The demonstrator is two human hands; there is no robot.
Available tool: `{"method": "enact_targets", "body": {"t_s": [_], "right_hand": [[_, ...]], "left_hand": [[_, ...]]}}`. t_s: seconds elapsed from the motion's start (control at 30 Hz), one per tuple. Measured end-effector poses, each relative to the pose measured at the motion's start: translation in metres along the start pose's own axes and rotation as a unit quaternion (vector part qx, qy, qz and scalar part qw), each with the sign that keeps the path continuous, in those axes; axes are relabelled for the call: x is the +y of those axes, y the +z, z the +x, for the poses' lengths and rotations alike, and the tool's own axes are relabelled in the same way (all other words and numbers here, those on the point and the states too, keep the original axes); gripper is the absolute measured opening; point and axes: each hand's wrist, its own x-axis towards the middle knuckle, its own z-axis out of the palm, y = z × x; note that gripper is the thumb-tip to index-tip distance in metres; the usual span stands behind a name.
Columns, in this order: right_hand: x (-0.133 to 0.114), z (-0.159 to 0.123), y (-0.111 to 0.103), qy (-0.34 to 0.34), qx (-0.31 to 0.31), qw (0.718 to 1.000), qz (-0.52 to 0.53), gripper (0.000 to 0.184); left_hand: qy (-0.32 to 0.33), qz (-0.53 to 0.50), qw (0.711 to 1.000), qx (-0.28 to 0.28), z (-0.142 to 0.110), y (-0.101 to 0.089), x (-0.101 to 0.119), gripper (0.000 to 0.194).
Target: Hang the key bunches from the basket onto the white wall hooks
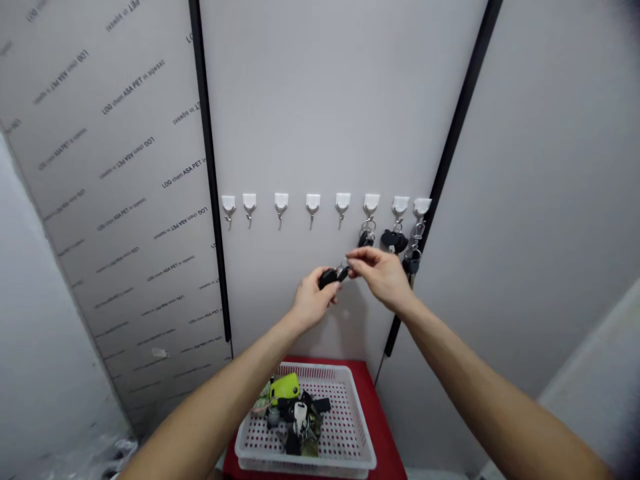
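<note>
"So, what're the hands doing?"

"L hand is gripping a black key fob, thumb on top. R hand is pinching the metal ring at the fob's R end w/ thumb + fingertips."

"And where's the fob, exactly?"

"It's sitting btwn both hands, in front of a pale panel, just below a row of eight white hooks."

"Anything hanging up there?"

"Yep, keys are hanging on the three hooks farthest R: a dark bunch, then black round-headed keys, then a clipped set (partly behind the R hand's wrist, so its lower end's hard to make out)."

"What's below?"

"A white plastic basket is resting on a red surface. It's holding a heap of mixed keys & a yellow-green item, mostly on the L side; the L forearm is covering that edge."
</note>
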Motion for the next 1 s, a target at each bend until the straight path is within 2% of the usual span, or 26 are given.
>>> {"method": "enact_targets", "body": {"t_s": [0.1,0.23,0.4,0.6,0.67,0.73,0.87,0.93,1.0], "right_hand": [[-0.021,0.023,-0.009,-0.057,0.038,0.997,-0.034,0.013],[-0.037,0.048,-0.01,-0.082,0.066,0.992,-0.071,0.014],[-0.038,0.065,-0.001,-0.056,0.074,0.987,-0.128,0.017],[-0.032,0.068,0.005,-0.053,0.072,0.974,-0.208,0.019],[-0.031,0.065,0.004,-0.064,0.069,0.973,-0.211,0.021],[-0.03,0.057,0.001,-0.107,0.089,0.966,-0.217,0.022],[-0.014,0.02,0.002,-0.205,0.142,0.937,-0.245,0.02],[0.008,-0.008,0.01,-0.204,0.093,0.94,-0.258,0.019],[0.039,-0.039,0.024,-0.166,-0.014,0.949,-0.269,0.018]], "left_hand": [[0.035,-0.005,0.999,0.013,0.022,0.002,0.027,0.019],[0.05,-0.003,0.998,0.045,0.043,0.002,0.046,0.016],[0.018,0.0,0.997,0.074,0.056,0.0,0.047,0.01],[-0.037,-0.021,0.998,0.05,0.05,-0.002,0.035,0.013],[-0.063,-0.024,0.997,0.037,0.043,-0.003,0.028,0.017],[-0.084,-0.024,0.996,0.032,0.034,-0.008,0.018,0.021],[-0.12,0.008,0.993,0.015,0.003,-0.024,-0.023,0.026],[-0.136,0.056,0.989,-0.001,-0.019,-0.035,-0.054,0.025],[-0.134,0.127,0.983,-0.017,-0.045,-0.047,-0.085,0.023]]}}
